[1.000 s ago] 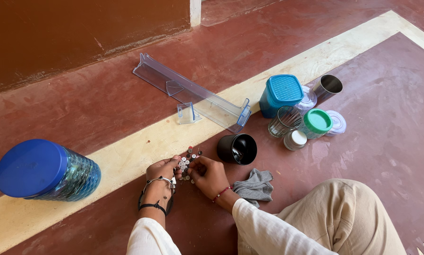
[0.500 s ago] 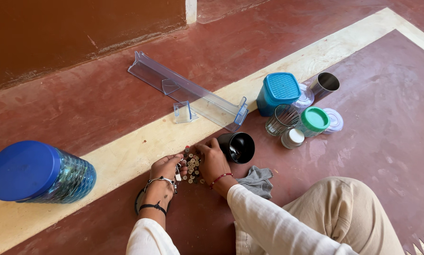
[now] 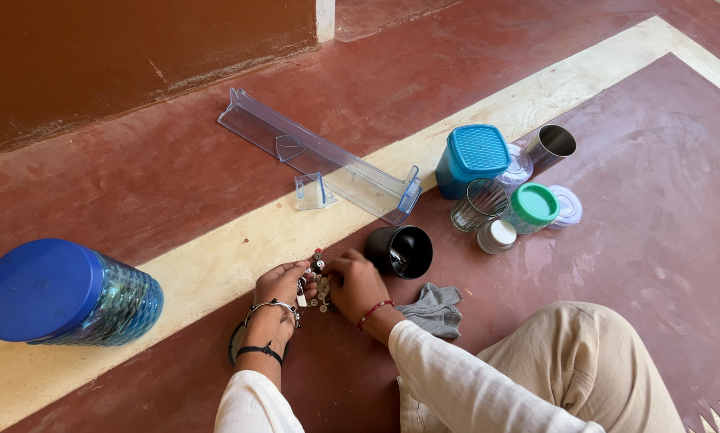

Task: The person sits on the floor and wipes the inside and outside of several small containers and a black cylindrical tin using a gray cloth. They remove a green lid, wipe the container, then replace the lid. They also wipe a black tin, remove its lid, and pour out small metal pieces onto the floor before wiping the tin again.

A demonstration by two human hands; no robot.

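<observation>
Both hands sit on a little pile of buttons [image 3: 320,282] on the floor [image 3: 616,265]. The left hand [image 3: 281,285] and right hand [image 3: 358,282] curl loosely over them; the grip is hidden. A black cup [image 3: 402,251] stands just beside the right hand.

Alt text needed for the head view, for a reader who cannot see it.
A seated person's left hand and right hand cup a small pile of buttons on a red floor, beside a black cup lying on its side. A grey cloth, a blue-lidded jar and several containers lie around.
</observation>
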